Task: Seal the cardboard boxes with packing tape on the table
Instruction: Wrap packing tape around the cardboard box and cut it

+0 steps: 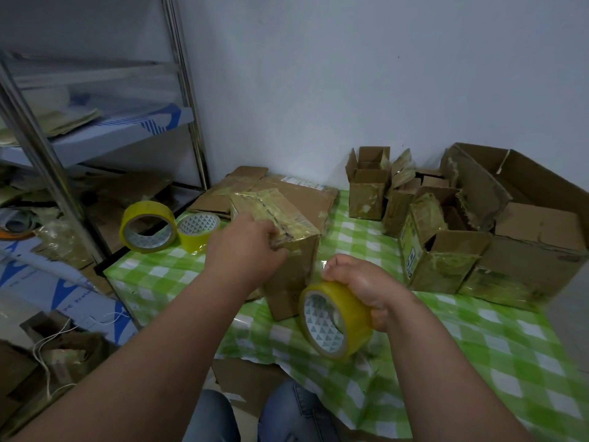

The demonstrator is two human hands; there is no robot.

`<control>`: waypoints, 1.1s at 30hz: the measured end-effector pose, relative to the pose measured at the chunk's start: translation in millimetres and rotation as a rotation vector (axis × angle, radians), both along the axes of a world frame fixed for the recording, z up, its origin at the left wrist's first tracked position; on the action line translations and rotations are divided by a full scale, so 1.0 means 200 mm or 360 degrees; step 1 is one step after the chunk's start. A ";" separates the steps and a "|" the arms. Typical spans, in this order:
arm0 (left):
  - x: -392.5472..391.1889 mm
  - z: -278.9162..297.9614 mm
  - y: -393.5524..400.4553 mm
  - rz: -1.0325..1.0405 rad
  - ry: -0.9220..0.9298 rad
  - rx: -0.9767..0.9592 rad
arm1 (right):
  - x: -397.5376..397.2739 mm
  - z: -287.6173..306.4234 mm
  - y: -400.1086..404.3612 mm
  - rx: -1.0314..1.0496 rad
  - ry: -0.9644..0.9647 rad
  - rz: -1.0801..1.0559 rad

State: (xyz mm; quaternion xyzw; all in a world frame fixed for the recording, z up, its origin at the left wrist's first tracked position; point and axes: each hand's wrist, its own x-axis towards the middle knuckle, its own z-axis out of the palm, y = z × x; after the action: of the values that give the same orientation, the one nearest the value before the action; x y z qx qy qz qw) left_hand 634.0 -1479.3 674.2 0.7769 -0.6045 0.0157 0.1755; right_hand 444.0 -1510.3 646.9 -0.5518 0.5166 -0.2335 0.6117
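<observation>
From the head view, a small cardboard box (287, 250) stands upright near the middle of the tabletop (478, 339), which is covered by a green checked cloth. The left hand (245, 244) rests on the box's top near edge, fingers curled over the taped flaps, most likely to keep them down and stop the box sliding while tape is pulled. The right hand (360, 288) has its grip wrapped round a yellow tape roll (334, 317), held just beside the box's near right corner and tilted so its hollow core faces the camera. A clear strip seems to run from the roll up toward the box, though blur makes that hard to confirm. Holding the roll low and close would suit drawing tape down the box's side.

Behind this box, a larger flat box (302, 199) lies at the far left corner of the tabletop, its top already streaked with tape. Two spare tape rolls (148, 226) sit at the left edge, touching each other, within easy reach of the left hand. Along the far right edge stands a cluster of open boxes (446, 224) with raised flaps, seemingly waiting to be sealed. A metal shelf (95, 122) stands off the tabletop to the left.
</observation>
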 end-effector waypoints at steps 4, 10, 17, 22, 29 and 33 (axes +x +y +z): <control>-0.01 -0.06 -0.04 -0.0111 0.0066 -0.0026 | -0.07 -0.02 -0.01 0.0096 -0.0305 -0.0036; 0.00 -0.11 -0.06 -0.0325 0.0214 -0.0012 | -0.11 0.00 -0.07 0.0058 -0.0314 -0.0025; 0.12 -0.04 -0.07 -0.0487 0.0383 -0.0049 | -0.10 0.06 -0.14 -0.0008 -0.0325 -0.0127; 0.16 -0.02 -0.08 -0.0626 0.0280 0.0092 | -0.09 0.12 -0.18 -0.0136 -0.0127 -0.0074; 0.13 0.00 -0.09 -0.0546 -0.0271 0.0163 | -0.02 0.27 -0.20 -0.0403 0.0153 -0.0001; 0.15 0.09 -0.12 -0.0511 -0.0042 0.0376 | -0.02 0.35 -0.23 -0.0650 0.0346 0.0086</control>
State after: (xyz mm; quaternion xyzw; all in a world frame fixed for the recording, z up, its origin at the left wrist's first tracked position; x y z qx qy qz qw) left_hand 663.0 -1503.2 693.1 0.6855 -0.7204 -0.0733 0.0756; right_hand 439.4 -1556.0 717.8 -0.6996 0.5066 -0.2559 0.4341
